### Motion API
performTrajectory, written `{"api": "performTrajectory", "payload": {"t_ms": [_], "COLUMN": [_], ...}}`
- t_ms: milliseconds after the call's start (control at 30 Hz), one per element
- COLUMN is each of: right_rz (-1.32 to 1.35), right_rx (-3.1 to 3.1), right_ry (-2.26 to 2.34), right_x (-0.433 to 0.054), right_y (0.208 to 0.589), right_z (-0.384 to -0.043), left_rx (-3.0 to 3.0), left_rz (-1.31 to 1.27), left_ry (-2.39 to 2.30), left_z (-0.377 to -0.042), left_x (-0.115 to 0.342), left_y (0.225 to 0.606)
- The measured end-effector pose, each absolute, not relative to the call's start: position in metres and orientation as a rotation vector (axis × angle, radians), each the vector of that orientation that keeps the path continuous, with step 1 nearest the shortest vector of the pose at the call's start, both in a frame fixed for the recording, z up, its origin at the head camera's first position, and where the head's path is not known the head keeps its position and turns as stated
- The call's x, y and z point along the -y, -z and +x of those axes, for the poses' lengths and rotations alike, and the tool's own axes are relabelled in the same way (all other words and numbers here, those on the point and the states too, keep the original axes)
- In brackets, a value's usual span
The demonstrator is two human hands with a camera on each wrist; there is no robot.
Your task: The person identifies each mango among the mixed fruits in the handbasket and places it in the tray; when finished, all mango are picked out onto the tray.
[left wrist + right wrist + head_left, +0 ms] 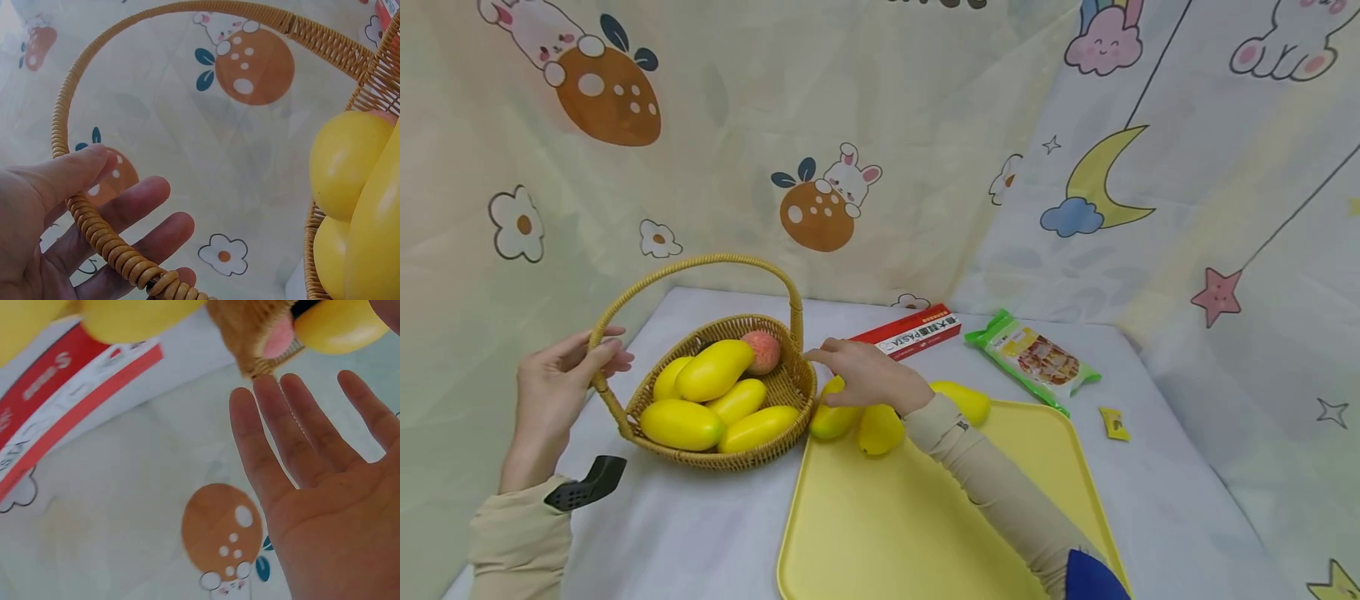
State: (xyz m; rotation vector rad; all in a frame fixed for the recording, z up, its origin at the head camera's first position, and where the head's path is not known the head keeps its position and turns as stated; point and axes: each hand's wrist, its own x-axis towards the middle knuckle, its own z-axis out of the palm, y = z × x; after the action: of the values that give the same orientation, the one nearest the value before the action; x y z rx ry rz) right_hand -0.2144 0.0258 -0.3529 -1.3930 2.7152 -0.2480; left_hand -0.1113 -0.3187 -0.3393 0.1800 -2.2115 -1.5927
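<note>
A wicker basket (pixel 741 458) with a tall arched handle (pixel 715 260) stands on the left, holding several yellow mangoes (pixel 715 371) and a pinkish-red peach (pixel 762 352). At the handle's left side, my left hand (pixel 553 375) holds it between thumb and fingers; the left wrist view shows the wound handle (pixel 103 237) crossing the palm side. My right hand (pixel 868 375) is beside the basket's right rim, above some mangoes (pixel 880 432) at the yellow tray's far left corner. In the right wrist view its fingers (pixel 284 434) are straight and spread, holding nothing.
The yellow tray (pixel 880 525) lies in front, another mango (pixel 962 402) at its back edge. Behind are a red pasta box (pixel 925 329) and a green food packet (pixel 1037 358). A small yellow sachet (pixel 1114 423) lies right of the tray. Printed cloth walls surround the table.
</note>
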Motion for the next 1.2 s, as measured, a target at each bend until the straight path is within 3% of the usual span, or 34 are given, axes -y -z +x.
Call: {"api": "performTrajectory", "payload": {"t_ms": [533,1200], "right_rz": [-1.443,-1.51], "right_rx": [-2.548,-2.454], "right_ry": [0.028,-0.011], "right_x": [0.051,0.071], "right_y": [0.371,0.385], "right_z": [-0.208,-0.203], "left_rx": [2.233,2.22], "left_rz": [0.198,0.17], "left_ry": [1.552,1.562], "left_z": [-0.111,-0.113], "left_x": [0.319,0.319], "left_y": [0.341,0.342]}}
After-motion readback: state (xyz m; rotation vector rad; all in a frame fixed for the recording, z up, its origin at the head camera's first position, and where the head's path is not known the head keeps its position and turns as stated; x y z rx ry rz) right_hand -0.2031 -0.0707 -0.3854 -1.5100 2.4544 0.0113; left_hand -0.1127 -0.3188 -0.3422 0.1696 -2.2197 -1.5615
